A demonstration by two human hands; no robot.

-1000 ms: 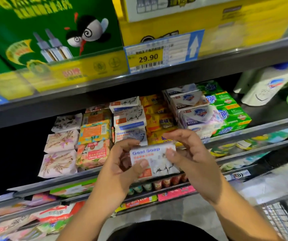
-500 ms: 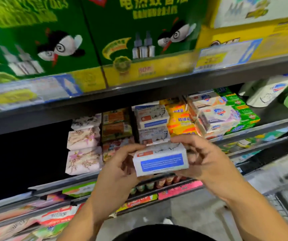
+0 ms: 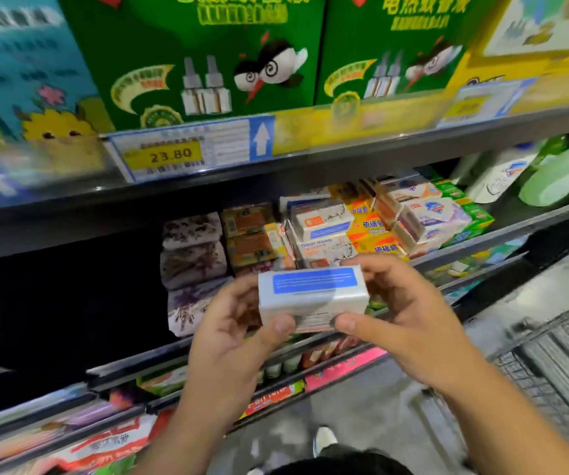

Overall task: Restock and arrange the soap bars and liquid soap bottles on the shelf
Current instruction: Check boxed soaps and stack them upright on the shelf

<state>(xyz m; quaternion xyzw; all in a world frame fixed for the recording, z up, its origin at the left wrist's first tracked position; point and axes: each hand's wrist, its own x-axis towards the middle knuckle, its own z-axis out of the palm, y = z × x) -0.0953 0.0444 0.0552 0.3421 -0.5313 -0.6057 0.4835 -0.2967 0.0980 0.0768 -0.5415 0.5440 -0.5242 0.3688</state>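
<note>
– left hand (image 3: 238,323) clamped on the 9 o'clock end of the soap box (image 3: 312,296): thumb on the near face, fingers curled round behind.
– and the 3 o'clock end?
– right hand (image 3: 410,317) grips it the same way, thumb on the near face, fingers hooked over the far top edge. the box is in the air, in front of the shelf rail (image 3: 516,228) and touching nothing on the shelf, blue panel facing up.
– long axis?
– runs 9 to 3 o'clock, near level, roughly along the rail.
– row on the shelf, left to right?
– floral-wrapped bars (image 3: 194,258), orange boxes (image 3: 249,238), goat soap stack (image 3: 324,248), yellow boxes (image 3: 372,228), then the white bottle (image 3: 495,176) far off at 2 o'clock.
– so where does the box belong?
– judgement only: the goat soap stack looks like the same product. it lies at 12 o'clock from the box, just beyond the fingertips, and its boxes lie 9 to 3 as well. a straight push toward 12 should do, with no turn.
– nearer hand?
– the right. its fingers sit close under the stack; the left hangs back toward 7 o'clock.
– is there a free slot at the front?
– cannot tell. the box and both hands hide the front of that column.
– risk?
– judgement: pushing in blind could knock the tilted top box askew.
</note>
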